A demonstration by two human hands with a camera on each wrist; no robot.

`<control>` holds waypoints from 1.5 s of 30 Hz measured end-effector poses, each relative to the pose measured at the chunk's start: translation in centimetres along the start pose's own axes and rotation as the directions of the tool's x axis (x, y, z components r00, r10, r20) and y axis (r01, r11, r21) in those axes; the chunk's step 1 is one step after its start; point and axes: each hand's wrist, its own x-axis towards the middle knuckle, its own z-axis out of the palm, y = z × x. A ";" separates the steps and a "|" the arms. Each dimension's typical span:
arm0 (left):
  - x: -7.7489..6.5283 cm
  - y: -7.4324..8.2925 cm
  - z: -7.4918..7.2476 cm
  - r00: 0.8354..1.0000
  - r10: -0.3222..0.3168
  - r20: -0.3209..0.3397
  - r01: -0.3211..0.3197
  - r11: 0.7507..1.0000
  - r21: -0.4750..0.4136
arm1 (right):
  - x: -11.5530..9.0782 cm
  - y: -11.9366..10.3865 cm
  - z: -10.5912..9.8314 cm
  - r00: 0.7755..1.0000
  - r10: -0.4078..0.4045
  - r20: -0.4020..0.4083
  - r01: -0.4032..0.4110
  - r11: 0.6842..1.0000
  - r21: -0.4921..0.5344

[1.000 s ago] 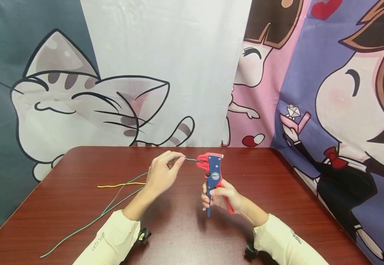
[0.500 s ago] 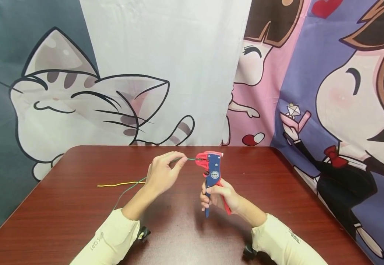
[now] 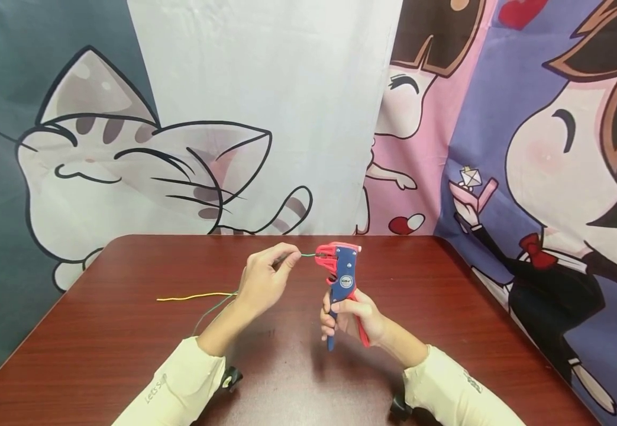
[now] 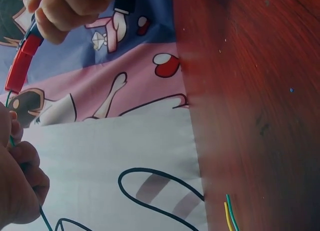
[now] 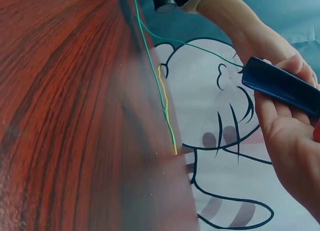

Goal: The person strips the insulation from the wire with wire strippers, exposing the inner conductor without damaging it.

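The worktop (image 3: 127, 331) looks like dark red-brown wood, or a wood-pattern laminate, with a smooth, slightly glossy finish that gives soft reflections. The wire stripper (image 3: 340, 278) has a body of hard plastic, red and blue, with a light sheen; its handles look the same plastic. The green wire (image 3: 308, 255) and the yellow wire (image 3: 191, 296) have a thin, smooth plastic coat. The backdrop (image 3: 265, 118) behind is printed cloth, matt. The sleeves (image 3: 180, 384) are soft, matt cream cloth.
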 end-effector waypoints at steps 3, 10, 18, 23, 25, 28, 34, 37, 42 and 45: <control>0.0 0.3 0.1 1.000 -0.013 -0.002 0.013 1.000 -0.010 | 0.1 0.1 0.1 1.000 -0.015 0.022 0.015 1.000 0.018; 0.0 0.6 0.2 0.999 -0.032 -0.023 0.031 0.999 -0.029 | 0.5 0.0 0.2 0.996 -0.037 0.078 0.032 0.997 0.065; -0.2 0.8 0.2 0.997 -0.073 -0.034 0.074 0.997 0.029 | 0.5 0.1 0.0 0.997 -0.024 0.075 0.019 0.997 0.069; -0.3 0.8 0.4 0.997 -0.076 -0.030 0.077 0.996 0.044 | 0.5 0.1 0.0 0.998 -0.001 0.060 -0.002 0.999 0.052; -0.4 0.7 0.5 0.997 -0.072 -0.027 0.073 0.996 0.042 | 0.5 0.2 0.1 0.998 0.002 0.055 -0.004 0.999 0.041; -0.4 0.7 0.6 0.998 -0.063 -0.028 0.064 0.997 0.045 | 0.5 0.2 0.1 0.999 0.002 0.052 -0.003 1.000 0.030; -0.5 0.6 0.6 0.998 -0.061 -0.031 0.062 0.997 0.047 | 0.5 0.2 -0.1 0.999 0.005 0.053 -0.006 1.000 0.025; -0.4 0.5 0.6 0.998 -0.062 -0.029 0.064 0.997 0.047 | 0.5 0.2 -0.2 0.999 0.009 0.049 -0.010 1.000 0.017; -0.5 0.4 0.6 0.998 -0.060 -0.026 0.061 0.997 0.047 | 0.4 0.2 -0.4 0.999 0.012 0.048 -0.013 1.000 0.019; -0.5 0.5 0.6 0.998 -0.061 -0.022 0.061 0.997 0.040 | 0.4 0.3 -0.4 0.999 0.015 0.043 -0.016 1.000 0.013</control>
